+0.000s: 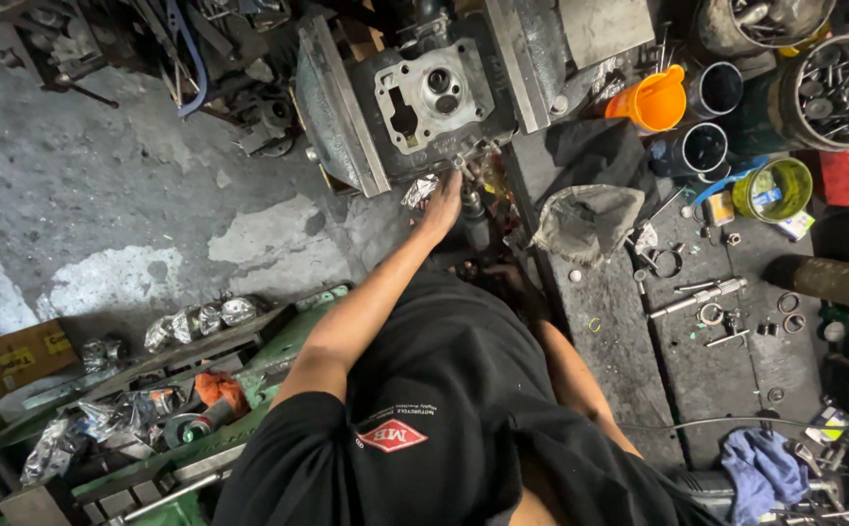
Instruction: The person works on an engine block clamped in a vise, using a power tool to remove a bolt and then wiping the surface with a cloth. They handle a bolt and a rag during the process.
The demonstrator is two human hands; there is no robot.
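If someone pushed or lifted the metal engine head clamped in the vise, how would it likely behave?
The engine head looks like thick cast metal, so probably heavy for its size and stiff. Gripped between the vise sides, it would likely resist a push. Its grimy surface may be slippery. The left hand reaches its lower edge; the right hand is hidden.

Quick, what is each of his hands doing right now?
Left hand: reaching to the engine part in the vise; grip cannot be told.
Right hand: hidden below the body.
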